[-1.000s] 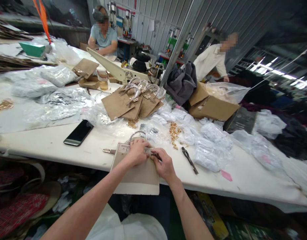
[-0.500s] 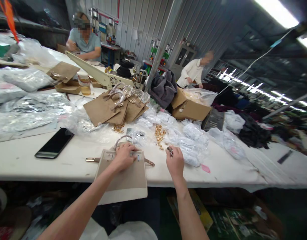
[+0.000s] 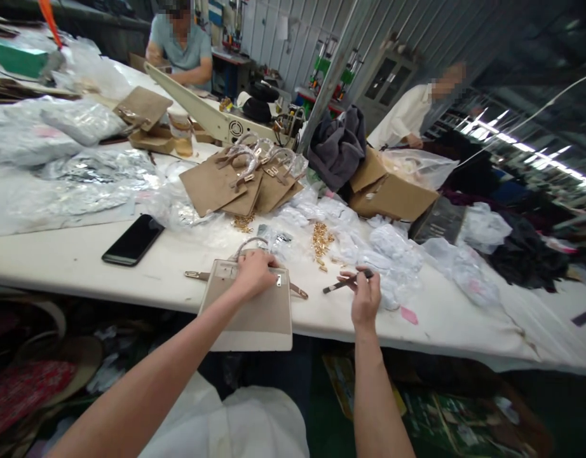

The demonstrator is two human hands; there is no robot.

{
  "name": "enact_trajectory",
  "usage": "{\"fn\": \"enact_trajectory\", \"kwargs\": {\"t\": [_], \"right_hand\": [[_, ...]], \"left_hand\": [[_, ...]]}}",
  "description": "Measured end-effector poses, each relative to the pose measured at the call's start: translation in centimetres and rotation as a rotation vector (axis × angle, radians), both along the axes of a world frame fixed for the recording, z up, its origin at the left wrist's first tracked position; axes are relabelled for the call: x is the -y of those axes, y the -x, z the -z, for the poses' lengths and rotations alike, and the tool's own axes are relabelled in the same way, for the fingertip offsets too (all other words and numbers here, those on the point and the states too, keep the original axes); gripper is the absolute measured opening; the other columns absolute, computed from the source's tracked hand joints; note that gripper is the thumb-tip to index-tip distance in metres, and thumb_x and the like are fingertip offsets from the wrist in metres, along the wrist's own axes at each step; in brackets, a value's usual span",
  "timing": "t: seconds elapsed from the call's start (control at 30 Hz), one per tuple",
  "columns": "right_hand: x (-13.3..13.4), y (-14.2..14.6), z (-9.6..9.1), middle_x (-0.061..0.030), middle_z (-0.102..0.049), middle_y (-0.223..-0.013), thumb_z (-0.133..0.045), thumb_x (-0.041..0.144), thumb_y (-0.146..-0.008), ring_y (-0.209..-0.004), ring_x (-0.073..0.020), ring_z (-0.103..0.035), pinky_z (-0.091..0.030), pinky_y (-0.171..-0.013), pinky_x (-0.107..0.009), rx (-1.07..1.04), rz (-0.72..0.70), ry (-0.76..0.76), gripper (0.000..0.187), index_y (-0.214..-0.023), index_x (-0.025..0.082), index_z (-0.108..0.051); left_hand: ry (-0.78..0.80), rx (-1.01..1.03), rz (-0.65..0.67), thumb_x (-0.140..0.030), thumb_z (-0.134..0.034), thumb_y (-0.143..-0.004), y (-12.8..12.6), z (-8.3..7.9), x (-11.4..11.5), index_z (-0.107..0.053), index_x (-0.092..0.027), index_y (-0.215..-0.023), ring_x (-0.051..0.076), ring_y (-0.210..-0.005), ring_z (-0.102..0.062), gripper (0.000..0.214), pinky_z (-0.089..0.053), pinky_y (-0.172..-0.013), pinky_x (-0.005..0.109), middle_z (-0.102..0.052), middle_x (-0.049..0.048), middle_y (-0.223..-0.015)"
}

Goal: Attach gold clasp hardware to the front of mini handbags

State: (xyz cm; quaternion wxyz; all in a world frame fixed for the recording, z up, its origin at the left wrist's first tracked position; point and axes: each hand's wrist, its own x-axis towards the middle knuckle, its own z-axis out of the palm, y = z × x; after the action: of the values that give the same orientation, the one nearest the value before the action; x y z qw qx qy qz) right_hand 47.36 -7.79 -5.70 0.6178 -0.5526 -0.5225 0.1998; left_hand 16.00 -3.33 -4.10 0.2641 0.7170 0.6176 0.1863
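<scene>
A beige handbag panel (image 3: 250, 321) with a looped handle (image 3: 248, 243) and brown side straps ending in metal fittings lies at the table's front edge, its lower part overhanging. My left hand (image 3: 255, 270) is closed on its upper part, fingers curled near the handle; what lies under the fingertips is hidden. To the right, above the tabletop, my right hand (image 3: 367, 296) grips a slim dark tool (image 3: 340, 284) with a light band near its left end. Its exact kind does not show. Behind the tool is a pile of small gold metal fittings (image 3: 321, 238).
A phone (image 3: 133, 240) lies on the left. Behind the panel are stacked brown bag panels (image 3: 217, 187), plastic-wrapped packets (image 3: 393, 251) and a cardboard box (image 3: 393, 194). A person (image 3: 181, 48) sits across the table; another (image 3: 407, 117) stands at the back right.
The dark tool has swung out to point left in my right hand, where before mostly its end showed. My left hand stays on the panel. The whole view has shifted.
</scene>
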Motion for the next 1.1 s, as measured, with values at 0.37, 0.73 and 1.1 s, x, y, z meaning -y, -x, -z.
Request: {"fn": "enact_trajectory", "kwargs": {"t": [0.37,0.73,1.1], "right_hand": [[-1.8,6.9,-2.7,0.0080,-0.047,-0.059,-0.081,0.056,-0.097,-0.037,-0.0062,-0.032,-0.023,-0.032,-0.018,-0.392,-0.183,0.047,0.051,-0.074,0.021,-0.051],[-2.6,19.1,-6.3,0.0071,-0.036,-0.050,-0.075,0.056,-0.100,-0.040,-0.0092,-0.034,-0.029,-0.039,-0.026,-0.305,-0.298,-0.057,0.064,-0.057,0.025,-0.041],[-2.1,19.5,-3.9,0.0059,-0.036,-0.051,-0.068,0.051,-0.107,-0.042,-0.0107,-0.036,-0.031,-0.042,-0.028,-0.211,-0.256,-0.067,0.061,-0.060,0.025,-0.040]], "left_hand": [[0.033,-0.004,0.011,-0.022,-0.073,-0.076,-0.1,-1.1,-0.2,-0.085,-0.029,-0.098,0.041,-0.123,-0.057,0.026,-0.042,-0.107,0.056,-0.073,0.0127,-0.117],[0.036,0.007,0.032,-0.031,-0.075,-0.083,0.1,-1.0,-0.2,-0.084,-0.029,-0.099,0.038,-0.125,-0.057,0.019,-0.041,-0.106,0.051,-0.071,0.0107,-0.120],[0.051,0.105,0.025,-0.028,-0.079,-0.081,0.4,-0.5,-0.2,-0.084,-0.028,-0.096,0.038,-0.124,-0.054,0.016,-0.041,-0.108,0.051,-0.069,0.0097,-0.117]]}}
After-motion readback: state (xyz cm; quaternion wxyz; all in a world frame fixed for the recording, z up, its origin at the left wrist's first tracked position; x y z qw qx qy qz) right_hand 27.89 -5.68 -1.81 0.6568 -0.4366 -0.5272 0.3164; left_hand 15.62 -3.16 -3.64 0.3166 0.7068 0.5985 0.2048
